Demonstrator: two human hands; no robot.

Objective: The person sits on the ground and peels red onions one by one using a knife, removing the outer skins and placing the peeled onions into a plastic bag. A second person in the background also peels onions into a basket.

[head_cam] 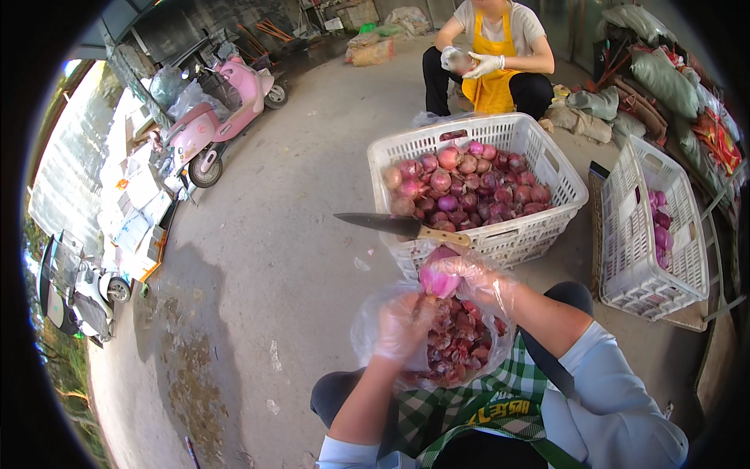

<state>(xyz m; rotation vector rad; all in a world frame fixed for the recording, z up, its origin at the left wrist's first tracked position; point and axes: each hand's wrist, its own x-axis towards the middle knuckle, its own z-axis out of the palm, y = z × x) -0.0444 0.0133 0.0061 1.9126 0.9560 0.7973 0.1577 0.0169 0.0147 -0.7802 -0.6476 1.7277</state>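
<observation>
My right hand (481,280), in a clear plastic glove, holds a red onion (439,280) with bright purple, partly bared flesh. My left hand (403,326), gloved the same way, has its fingers closed at the onion's lower end. Beneath both hands, a clear plastic bag (368,334) lies open in my lap with loose onion skins (454,346) inside. A knife (443,236) with a wooden handle rests across the near corner of a white plastic crate (515,230), its dark blade pointing left. Many unpeeled red onions (469,187) fill that crate.
At right, another white crate (644,281) holds smooth purple onions (663,237). Across from me sits a person in a yellow apron (489,58), white-gloved hands around a blurred object. A pink scooter (220,120) stands at left; stuffed sacks (665,82) line the right wall.
</observation>
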